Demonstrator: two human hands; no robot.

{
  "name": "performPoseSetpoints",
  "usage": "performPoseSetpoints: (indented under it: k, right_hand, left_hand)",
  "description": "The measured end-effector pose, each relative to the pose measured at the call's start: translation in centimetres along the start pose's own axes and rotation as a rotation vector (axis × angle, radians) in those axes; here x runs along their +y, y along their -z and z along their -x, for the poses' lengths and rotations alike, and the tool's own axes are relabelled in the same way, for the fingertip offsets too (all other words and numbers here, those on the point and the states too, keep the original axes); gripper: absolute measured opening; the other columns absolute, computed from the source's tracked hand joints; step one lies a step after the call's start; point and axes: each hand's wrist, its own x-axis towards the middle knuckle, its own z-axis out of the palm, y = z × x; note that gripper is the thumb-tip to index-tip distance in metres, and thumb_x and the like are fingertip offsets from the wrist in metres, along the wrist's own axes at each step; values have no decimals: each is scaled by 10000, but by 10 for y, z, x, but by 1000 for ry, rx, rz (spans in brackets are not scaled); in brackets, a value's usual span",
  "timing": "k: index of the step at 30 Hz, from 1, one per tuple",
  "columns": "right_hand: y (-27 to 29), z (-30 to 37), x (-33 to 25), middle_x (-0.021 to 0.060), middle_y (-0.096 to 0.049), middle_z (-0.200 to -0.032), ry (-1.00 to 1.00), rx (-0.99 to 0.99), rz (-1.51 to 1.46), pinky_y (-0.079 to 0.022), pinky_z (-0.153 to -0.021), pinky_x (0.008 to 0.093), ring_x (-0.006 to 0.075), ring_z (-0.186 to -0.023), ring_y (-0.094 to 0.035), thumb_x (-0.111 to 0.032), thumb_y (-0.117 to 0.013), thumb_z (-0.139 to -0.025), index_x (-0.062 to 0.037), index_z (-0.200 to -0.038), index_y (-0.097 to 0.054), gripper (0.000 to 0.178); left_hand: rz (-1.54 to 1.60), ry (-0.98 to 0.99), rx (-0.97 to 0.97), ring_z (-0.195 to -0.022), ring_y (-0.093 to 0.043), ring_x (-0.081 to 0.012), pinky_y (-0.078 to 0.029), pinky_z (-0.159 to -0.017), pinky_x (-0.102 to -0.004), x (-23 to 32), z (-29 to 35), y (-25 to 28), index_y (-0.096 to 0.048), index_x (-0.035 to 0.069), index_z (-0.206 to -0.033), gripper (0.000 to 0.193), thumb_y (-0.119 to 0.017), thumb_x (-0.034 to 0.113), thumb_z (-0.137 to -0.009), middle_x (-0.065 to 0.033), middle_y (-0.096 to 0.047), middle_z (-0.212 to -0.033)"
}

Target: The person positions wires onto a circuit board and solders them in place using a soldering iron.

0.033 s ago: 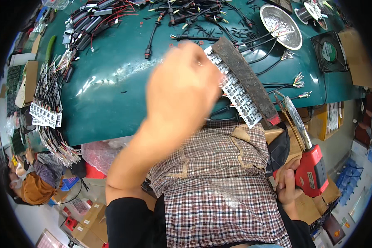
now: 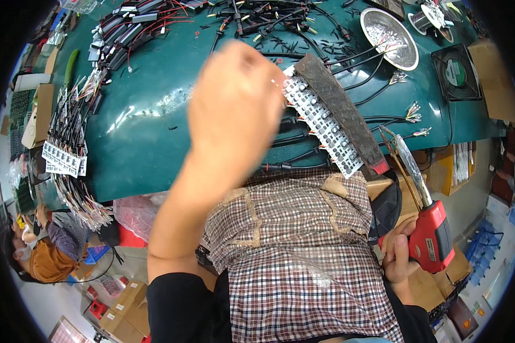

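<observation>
My left hand [image 2: 231,108] hangs over the table beside the upper end of a white circuit board strip [image 2: 327,127]. Motion blurs its fingers, so whether they hold anything does not show. The strip carries rows of small dark parts and lies slanted against a dark, rough bar [image 2: 343,111]. Black cables [image 2: 294,137] lead off from the strip's left side, partly hidden by that hand. Lower right, my right hand [image 2: 399,251] is wrapped around a red and black soldering gun [image 2: 432,243]; its metal tip and a thin brass-coloured tube point up toward the bar's lower end.
A metal bowl [image 2: 409,57] and a black fan [image 2: 455,73] stand at the far right. Black cables with connectors [image 2: 269,23] are heaped at the back. Wired white boards [image 2: 63,159] hang at the left table edge. A person [image 2: 51,257] sits beyond, lower left.
My left hand has moved left and slightly up, away from the circuit board strip, uncovering more of it and its cables. My right hand and the soldering gun stay put.
</observation>
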Motion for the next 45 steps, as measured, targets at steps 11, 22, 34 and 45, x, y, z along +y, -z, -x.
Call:
performPoseSetpoints:
  k: [11, 22, 34, 45]
  right_hand:
    - [1, 2, -2, 40, -486, -774, -59, 11, -54, -389, -485, 250, 66, -456, -347, -129, -567, -993, -24, -1081, -474, 166]
    - [-6, -18, 0, 69, -486, -964, 55, -158, 169, -467, -543, 293, 122, -584, -478, 26, -596, -925, -45, -1139, -418, 287]
    - [-39, -49, -9, 81, -479, -1149, 66, -358, -51, -576, -924, 381, 210, -1052, -630, 193, -655, -837, -74, -1321, -378, 619]
    - [-44, -41, -3, 58, -589, -1038, 32, -244, -37, -547, -759, 261, 118, -927, -646, 130, -652, -891, -23, -1329, -435, 512]
  left_hand:
    - [-14, 313, 142, -884, -690, -302, -544, -802, -395, -98, -33, -17, -734, 71, -1055, 253, -771, 271, -904, -130, -709, -990]
    - [828, 163, -503, -698, -594, -44, -470, -596, -202, 57, 47, 43, -693, 1, -1137, 209, -722, 13, -930, -56, -722, -974]
    - [1519, 785, -787, -863, -728, -127, -529, -606, -201, 86, 88, 13, -626, 2, -1115, 152, -678, 96, -1007, -82, -723, -973]
    - [674, -196, -205, -674, -705, -229, -541, -551, -308, 94, 94, 5, -721, 13, -959, 265, -866, 31, -738, -114, -739, -856]
